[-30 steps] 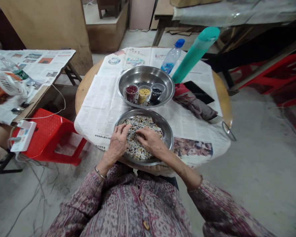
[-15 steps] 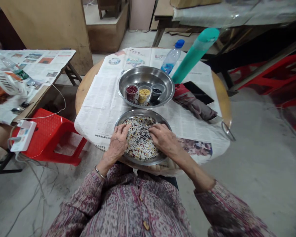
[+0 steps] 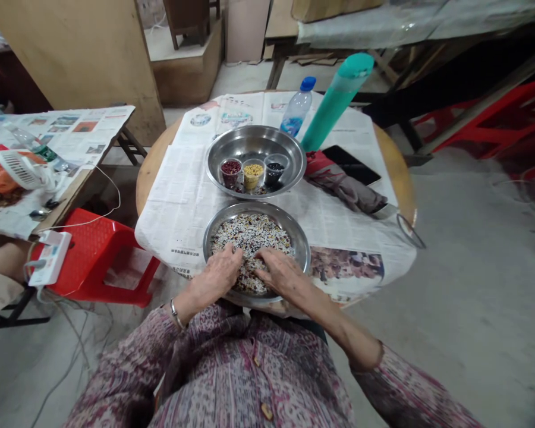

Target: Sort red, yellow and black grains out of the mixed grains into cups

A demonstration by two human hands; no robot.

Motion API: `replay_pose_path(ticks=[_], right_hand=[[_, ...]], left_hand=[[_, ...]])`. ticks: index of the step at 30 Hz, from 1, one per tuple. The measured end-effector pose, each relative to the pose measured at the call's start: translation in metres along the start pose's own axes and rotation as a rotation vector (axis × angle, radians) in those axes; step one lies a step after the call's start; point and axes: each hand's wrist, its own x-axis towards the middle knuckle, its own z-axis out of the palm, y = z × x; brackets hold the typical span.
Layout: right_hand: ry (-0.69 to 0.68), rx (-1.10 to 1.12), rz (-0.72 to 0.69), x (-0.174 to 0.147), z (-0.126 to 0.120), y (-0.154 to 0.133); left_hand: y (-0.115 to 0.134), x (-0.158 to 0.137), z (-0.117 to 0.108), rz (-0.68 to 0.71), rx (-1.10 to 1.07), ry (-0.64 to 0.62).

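- Left hand: lies palm down on the mixed beans at the near left part of the near steel pan. Fingers loosely spread and flat, fingertips in the beans; nothing visibly gripped.
- Right hand: lies palm down on the beans at the near right part of the same pan, just beside the left hand. Fingers loosely spread, pointing inward; whether any bean is pinched under them cannot be told.
- Near steel pan: sits at the near edge of the round table, on newspaper; its near rim is at or slightly past the table edge. The far half of the bean layer is uncovered.
- Far steel pan: stands just beyond the near pan, rims close. It holds three small cups in a row: red, yellow, dark.
- Right of the pans: folded cloth and a dark flat device, near the far pan's rim.
- Far side: plastic bottle and teal cylinder, just behind the far pan.
- Left of the pans: a bare strip of newspaper reaches the table's left edge.
- Off the table, left: red stool close to the table edge.
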Motion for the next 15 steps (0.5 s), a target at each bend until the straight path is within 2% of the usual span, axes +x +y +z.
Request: replay_pose_path(ticks=[2,5,8,10,12,15], right_hand=[[0.007,0.084,0.048,0.013,0.003,-0.005],[0.027,0.166,0.148,0.037,-0.005,-0.007],[0.094,0.165,0.148,0.059,-0.02,-0.002],[0.14,0.063,0.107,0.066,-0.027,0.003],[0.138,-0.067,0.08,0.065,-0.029,0.008],[0.068,-0.149,0.032,0.054,-0.022,0.009]], left_hand=[[-0.002,0.016,0.009,-0.026,-0.141,0.021],[-0.008,0.044,0.013,-0.061,-0.259,0.146],[-0.018,0.065,0.005,-0.039,-0.256,0.244],[-0.024,0.07,-0.004,-0.043,-0.179,0.278],[-0.028,0.07,-0.01,-0.077,-0.087,0.254],[-0.028,0.061,-0.008,-0.137,-0.005,0.146]])
